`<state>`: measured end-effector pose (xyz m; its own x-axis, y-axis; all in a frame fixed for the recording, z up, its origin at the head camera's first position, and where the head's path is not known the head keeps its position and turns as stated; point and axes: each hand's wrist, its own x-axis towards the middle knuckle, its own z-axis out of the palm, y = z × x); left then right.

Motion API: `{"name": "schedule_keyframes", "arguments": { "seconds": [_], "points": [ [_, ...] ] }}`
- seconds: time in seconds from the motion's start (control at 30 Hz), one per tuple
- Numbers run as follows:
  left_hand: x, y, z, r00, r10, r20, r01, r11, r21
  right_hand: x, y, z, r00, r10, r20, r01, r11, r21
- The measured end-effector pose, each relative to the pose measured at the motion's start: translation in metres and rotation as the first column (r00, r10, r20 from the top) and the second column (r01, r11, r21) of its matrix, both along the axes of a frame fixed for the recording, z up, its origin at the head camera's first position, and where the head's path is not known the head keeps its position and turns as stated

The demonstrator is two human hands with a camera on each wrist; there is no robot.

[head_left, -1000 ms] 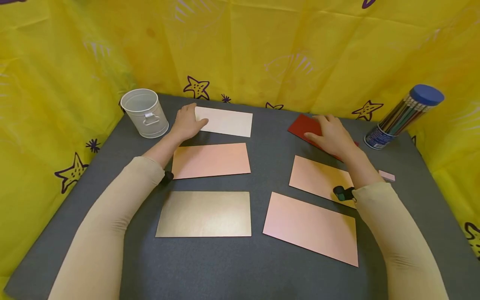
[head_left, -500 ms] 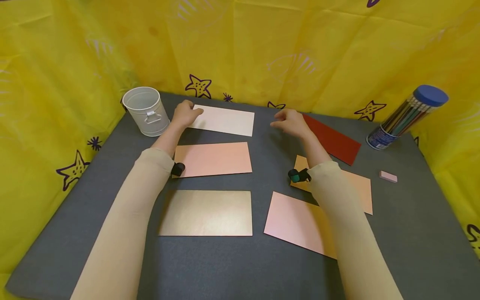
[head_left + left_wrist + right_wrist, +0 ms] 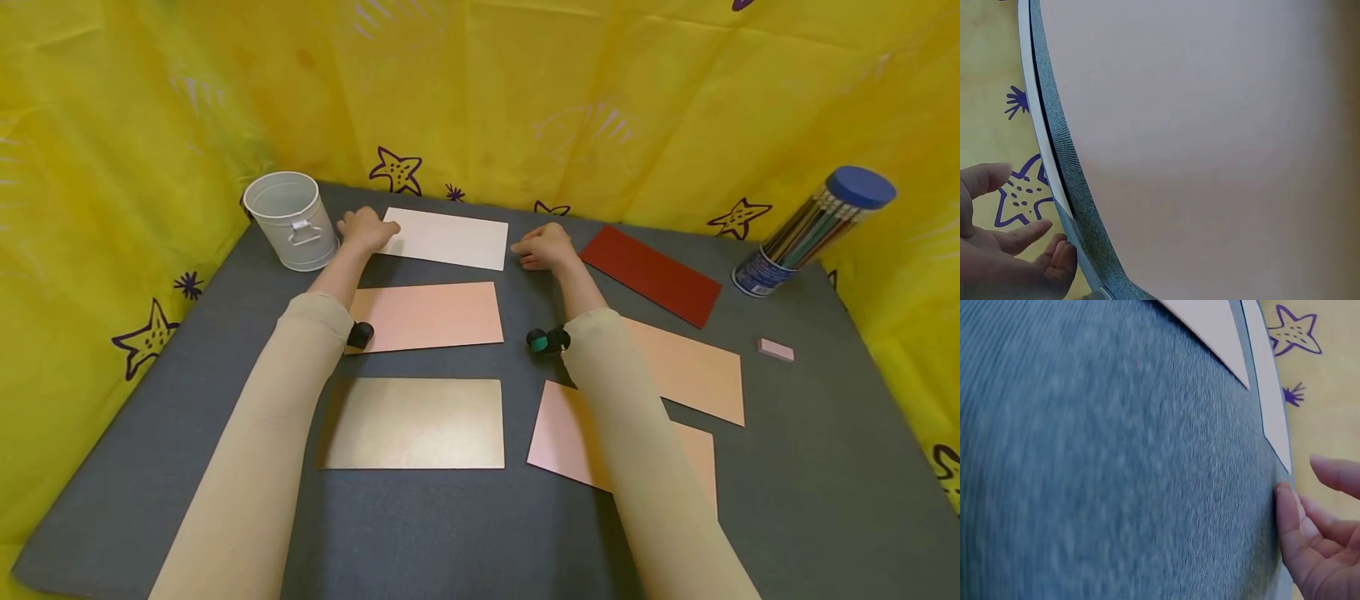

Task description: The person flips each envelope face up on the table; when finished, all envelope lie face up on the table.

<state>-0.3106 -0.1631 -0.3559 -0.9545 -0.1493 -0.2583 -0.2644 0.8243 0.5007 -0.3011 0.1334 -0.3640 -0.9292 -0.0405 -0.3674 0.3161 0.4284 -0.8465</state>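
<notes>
A white rectangular card (image 3: 450,240) lies flat at the back of the grey table (image 3: 442,533). At its left end is my left hand (image 3: 365,230), thumb over the card's corner, fingers spread and parted in the left wrist view. My right hand (image 3: 547,247) is just off the card's right end, between it and a red card (image 3: 652,275). In the right wrist view the right hand's fingers (image 3: 1289,519) are slightly bent, close over the table beside the white card's corner (image 3: 1272,419), with nothing between them and the thumb.
Nearer me lie a pink card (image 3: 435,317) and a beige card (image 3: 420,425) on the left, a peach card (image 3: 697,371) and a pink card (image 3: 555,433) on the right. A white bucket (image 3: 288,217), a pencil tub (image 3: 810,229) and an eraser (image 3: 776,350) stand about.
My right hand has left the red card and moved left to the white card's right end. My left hand has shifted slightly; the white card's left end has slid a little left.
</notes>
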Motion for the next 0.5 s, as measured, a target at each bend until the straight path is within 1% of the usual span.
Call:
{"name": "schedule_keyframes", "arguments": {
  "seconds": [0.13, 0.3, 0.5],
  "points": [
    [0.002, 0.000, 0.003, 0.998, 0.049, 0.047, -0.048, 0.999, -0.020, 0.000, -0.006, -0.001, 0.998, -0.067, -0.002, 0.067, 0.997, -0.046],
    [0.003, -0.001, 0.004, 0.996, 0.044, 0.080, -0.041, 0.998, -0.048, -0.002, -0.010, -0.002, 0.994, -0.104, 0.025, 0.106, 0.990, -0.095],
    [0.002, -0.001, 0.004, 0.995, 0.036, 0.095, -0.033, 0.999, -0.028, -0.002, -0.014, -0.002, 0.992, -0.116, 0.055, 0.122, 0.985, -0.123]
  ]
}}
